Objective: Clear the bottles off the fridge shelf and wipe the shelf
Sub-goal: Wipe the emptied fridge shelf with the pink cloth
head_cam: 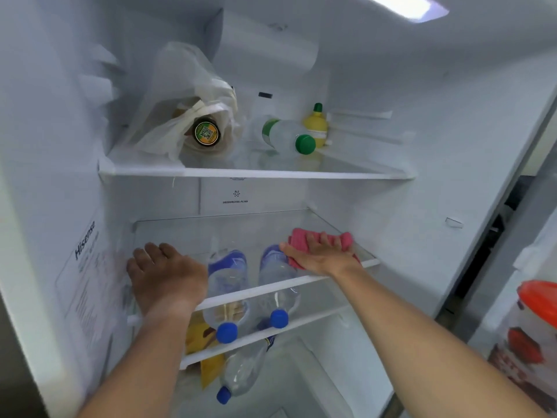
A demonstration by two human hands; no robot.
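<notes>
Your right hand [321, 256] presses pink cloth [345, 239], fingers flat, on glass middle shelf [211, 233], right side. Left hand [164, 274] rests open, holding nothing. Cloth likely soft, light; glass slippery. Water bottles [226, 294] lie on shelf below.

Inside an open fridge, the right hand [324, 254] presses flat on a pink cloth [319, 241] at the right side of the middle glass shelf [193, 233]. The left hand [164, 274] rests palm down at the shelf's left front edge. Two water bottles [226, 292] with blue caps lie on the shelf below, seen through the glass. On the top shelf [256, 173] sit a plastic bag [187, 101], a green-capped bottle [287, 135] on its side and a yellow bottle [316, 123].
</notes>
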